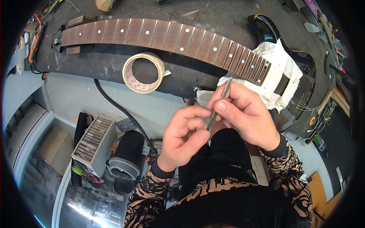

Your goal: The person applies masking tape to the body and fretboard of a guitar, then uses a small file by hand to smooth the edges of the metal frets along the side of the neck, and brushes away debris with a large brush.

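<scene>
We see a thin metal stick point(227, 89) up in the air, slanting between both hands. If the pinch gets too loose, we think it could slip and fall by the legs point(230, 152). If it swung away from us, its tip could scratch the guitar neck point(167, 36). The right hand point(245, 116) pinches the stick with thumb and finger. The left hand point(182, 138) is half curled at the low end; we can't tell if it grips. Past the left hand, we see a tape roll point(127, 72); past the right, white covering point(279, 57) on the guitar.
</scene>
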A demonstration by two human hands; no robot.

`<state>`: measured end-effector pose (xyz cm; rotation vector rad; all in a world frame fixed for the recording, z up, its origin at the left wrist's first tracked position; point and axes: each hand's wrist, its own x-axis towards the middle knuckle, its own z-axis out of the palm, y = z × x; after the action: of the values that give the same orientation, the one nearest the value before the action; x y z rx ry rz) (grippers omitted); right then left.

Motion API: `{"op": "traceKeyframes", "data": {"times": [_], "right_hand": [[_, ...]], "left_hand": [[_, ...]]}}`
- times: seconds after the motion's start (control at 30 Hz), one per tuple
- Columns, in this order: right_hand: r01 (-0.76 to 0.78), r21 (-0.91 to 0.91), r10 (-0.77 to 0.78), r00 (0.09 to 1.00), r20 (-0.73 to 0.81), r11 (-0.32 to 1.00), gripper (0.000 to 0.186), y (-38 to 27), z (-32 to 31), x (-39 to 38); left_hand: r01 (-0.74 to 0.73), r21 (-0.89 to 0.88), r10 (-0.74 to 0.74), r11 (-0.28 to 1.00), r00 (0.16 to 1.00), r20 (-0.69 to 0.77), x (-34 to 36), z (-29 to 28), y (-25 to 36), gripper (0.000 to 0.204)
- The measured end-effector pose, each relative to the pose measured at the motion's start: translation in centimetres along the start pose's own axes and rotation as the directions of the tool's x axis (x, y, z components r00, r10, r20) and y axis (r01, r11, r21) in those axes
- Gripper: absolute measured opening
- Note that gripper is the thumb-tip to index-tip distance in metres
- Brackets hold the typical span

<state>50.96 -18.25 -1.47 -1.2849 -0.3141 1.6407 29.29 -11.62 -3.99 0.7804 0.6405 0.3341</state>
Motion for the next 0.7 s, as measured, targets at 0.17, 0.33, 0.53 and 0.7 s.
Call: {"op": "traceKeyframes", "data": {"times": [0.17,0.33,0.53,0.7], "right_hand": [[-0.061,-0.184,0.026,0.982,-0.185,0.981,0.023,-1.5,-0.1,-0.3],[0.257,-0.545,-0.511,0.768,-0.385,0.798,0.019,-0.4,-1.6,-0.7],[0.129,-0.990,-0.776,0.630,0.038,0.056,0.040,1.4,-3.1,1.2],[0.113,-0.993,-0.725,0.686,0.055,0.031,0.052,2.4,-3.6,1.1]], "left_hand": [[-0.276,0.558,0.249,0.782,0.960,0.126,1.1,-0.8,0.3,0.039],[-0.461,0.819,0.586,0.341,0.785,0.198,3.0,-1.4,0.4,0.038],[-0.422,0.902,0.566,0.093,0.767,0.301,4.5,-1.7,-0.4,0.047],[-0.417,0.909,0.554,0.019,0.761,0.337,4.8,-1.7,-1.2,0.047]]}}
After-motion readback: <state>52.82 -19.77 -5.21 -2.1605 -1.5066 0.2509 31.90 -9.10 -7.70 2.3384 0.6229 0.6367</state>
